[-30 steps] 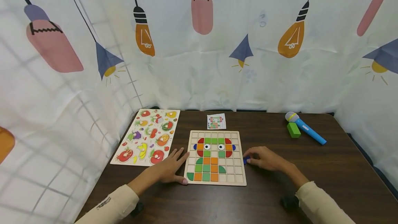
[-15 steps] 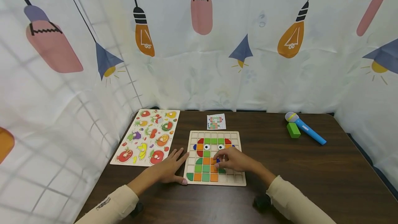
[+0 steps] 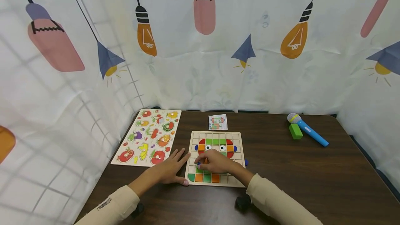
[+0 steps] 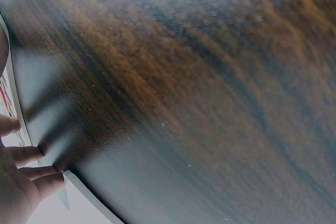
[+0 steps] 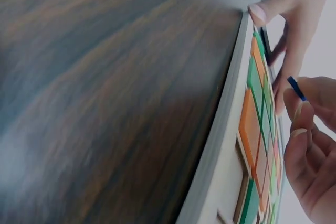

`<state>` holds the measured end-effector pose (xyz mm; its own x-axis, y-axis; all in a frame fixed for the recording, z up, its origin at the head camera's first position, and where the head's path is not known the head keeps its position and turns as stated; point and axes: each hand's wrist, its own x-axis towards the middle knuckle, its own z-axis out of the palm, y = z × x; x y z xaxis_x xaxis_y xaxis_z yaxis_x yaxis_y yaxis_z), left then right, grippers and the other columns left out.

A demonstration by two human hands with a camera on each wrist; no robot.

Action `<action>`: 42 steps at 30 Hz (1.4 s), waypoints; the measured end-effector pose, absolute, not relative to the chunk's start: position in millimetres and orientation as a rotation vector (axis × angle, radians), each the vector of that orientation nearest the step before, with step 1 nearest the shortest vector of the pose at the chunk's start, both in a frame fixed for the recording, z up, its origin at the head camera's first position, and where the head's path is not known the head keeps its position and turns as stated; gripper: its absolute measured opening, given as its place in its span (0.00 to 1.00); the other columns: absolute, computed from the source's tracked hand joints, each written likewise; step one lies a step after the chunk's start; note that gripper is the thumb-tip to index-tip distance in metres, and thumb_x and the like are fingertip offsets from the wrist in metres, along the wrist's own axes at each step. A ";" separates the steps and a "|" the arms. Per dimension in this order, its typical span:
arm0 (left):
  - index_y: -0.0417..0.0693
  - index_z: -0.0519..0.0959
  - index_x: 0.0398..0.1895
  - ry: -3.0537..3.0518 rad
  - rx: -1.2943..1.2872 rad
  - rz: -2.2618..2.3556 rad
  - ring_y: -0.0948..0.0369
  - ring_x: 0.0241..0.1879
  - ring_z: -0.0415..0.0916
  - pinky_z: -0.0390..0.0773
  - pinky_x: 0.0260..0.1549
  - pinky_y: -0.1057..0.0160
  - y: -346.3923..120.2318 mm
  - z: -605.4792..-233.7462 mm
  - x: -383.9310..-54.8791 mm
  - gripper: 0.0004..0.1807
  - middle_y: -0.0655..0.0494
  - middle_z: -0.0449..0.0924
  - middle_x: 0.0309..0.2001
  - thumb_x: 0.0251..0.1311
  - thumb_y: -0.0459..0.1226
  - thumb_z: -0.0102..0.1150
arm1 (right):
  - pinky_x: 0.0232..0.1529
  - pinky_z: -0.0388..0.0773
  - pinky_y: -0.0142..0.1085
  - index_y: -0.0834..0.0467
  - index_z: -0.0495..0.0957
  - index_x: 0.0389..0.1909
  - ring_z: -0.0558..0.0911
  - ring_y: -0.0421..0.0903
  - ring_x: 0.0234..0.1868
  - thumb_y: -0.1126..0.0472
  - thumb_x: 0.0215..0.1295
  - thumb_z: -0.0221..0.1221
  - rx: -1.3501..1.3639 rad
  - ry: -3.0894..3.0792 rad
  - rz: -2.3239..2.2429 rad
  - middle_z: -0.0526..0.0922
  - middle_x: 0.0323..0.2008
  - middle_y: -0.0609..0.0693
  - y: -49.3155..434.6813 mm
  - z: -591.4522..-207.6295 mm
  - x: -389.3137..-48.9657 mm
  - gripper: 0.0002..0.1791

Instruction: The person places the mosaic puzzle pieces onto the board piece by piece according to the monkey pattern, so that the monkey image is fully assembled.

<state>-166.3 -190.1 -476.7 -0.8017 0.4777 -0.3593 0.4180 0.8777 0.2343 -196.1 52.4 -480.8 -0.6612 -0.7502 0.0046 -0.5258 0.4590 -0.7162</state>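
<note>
A wooden grid puzzle board [image 3: 232, 180] lies on the table, with red, green, orange and blue tiles and two eye tiles set in its cells. My left hand [image 3: 168, 170] rests along its left edge, fingers spread and thumb at the near corner. In the left wrist view, my left fingers [image 4: 31, 153] reach over the board edges. Over the board's left middle, my right hand [image 3: 217, 161] pinches a small blue tile [image 5: 296, 87] between thumb and fingertip, hiding several cells. A second blue tile [image 3: 246, 162] lies just off the board's right edge.
A fruit picture board [image 3: 147, 138] lies to the left, close to my left fingers. Behind the grid board is a small pattern card [image 3: 217, 122]. A green block [image 3: 295, 131] and a blue toy microphone [image 3: 309, 130] are at the back right of the dark table [image 3: 312, 169].
My right hand has moved left from the board's right edge to its left middle, carrying a blue tile. This uncovers another blue tile beside the board. My left hand has stayed put.
</note>
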 end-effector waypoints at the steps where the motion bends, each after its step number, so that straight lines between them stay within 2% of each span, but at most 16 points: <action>1: 0.54 0.53 0.80 2.633 0.659 0.199 0.36 0.78 0.45 0.64 0.67 0.36 -190.1 -476.2 -166.3 0.58 0.41 0.47 0.80 0.52 0.69 0.62 | 0.37 0.75 0.27 0.56 0.85 0.48 0.76 0.32 0.30 0.60 0.69 0.63 -1.069 2.399 -1.023 0.84 0.30 0.41 49.2 -481.7 -196.1 0.10; 9: 0.54 0.53 0.80 2.631 0.661 0.187 0.36 0.78 0.46 0.65 0.67 0.37 -189.1 -472.8 -165.5 0.57 0.41 0.47 0.80 0.52 0.69 0.61 | 0.43 0.76 0.30 0.55 0.83 0.43 0.76 0.32 0.31 0.60 0.66 0.65 -1.021 2.452 -1.000 0.83 0.27 0.40 28.6 -484.2 -193.9 0.06; 23: 0.53 0.54 0.80 2.636 0.680 0.191 0.36 0.77 0.47 0.65 0.68 0.38 -189.3 -474.0 -165.6 0.57 0.41 0.48 0.80 0.52 0.69 0.61 | 0.34 0.72 0.26 0.51 0.87 0.41 0.74 0.32 0.29 0.54 0.64 0.69 -1.035 2.594 -0.795 0.80 0.26 0.35 14.0 -486.7 -189.2 0.08; 28: 0.55 0.54 0.80 2.637 0.665 0.175 0.37 0.78 0.47 0.65 0.68 0.38 -189.8 -475.7 -166.6 0.57 0.42 0.48 0.80 0.51 0.70 0.61 | 0.33 0.72 0.27 0.49 0.87 0.43 0.74 0.32 0.31 0.51 0.63 0.69 -1.006 2.606 -0.769 0.79 0.27 0.35 15.6 -487.2 -190.0 0.11; 36: 0.54 0.54 0.80 2.637 0.667 0.192 0.37 0.77 0.47 0.65 0.67 0.38 -190.4 -475.4 -165.7 0.57 0.42 0.48 0.80 0.52 0.69 0.62 | 0.37 0.75 0.28 0.47 0.86 0.38 0.75 0.33 0.33 0.54 0.63 0.68 -0.997 2.596 -0.754 0.81 0.31 0.36 18.6 -486.5 -191.3 0.05; 42: 0.53 0.54 0.80 2.634 0.675 0.189 0.36 0.78 0.47 0.65 0.67 0.37 -190.8 -475.9 -167.0 0.57 0.41 0.48 0.80 0.52 0.70 0.61 | 0.39 0.76 0.29 0.47 0.86 0.39 0.77 0.34 0.35 0.53 0.62 0.69 -0.993 2.624 -0.738 0.83 0.33 0.37 17.8 -486.6 -191.7 0.06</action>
<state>-167.0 -190.8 -475.9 -0.7974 0.4861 -0.3575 0.4301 0.8734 0.2284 -191.7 17.8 -486.6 -0.7402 -0.6709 -0.0441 -0.5496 0.6416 -0.5351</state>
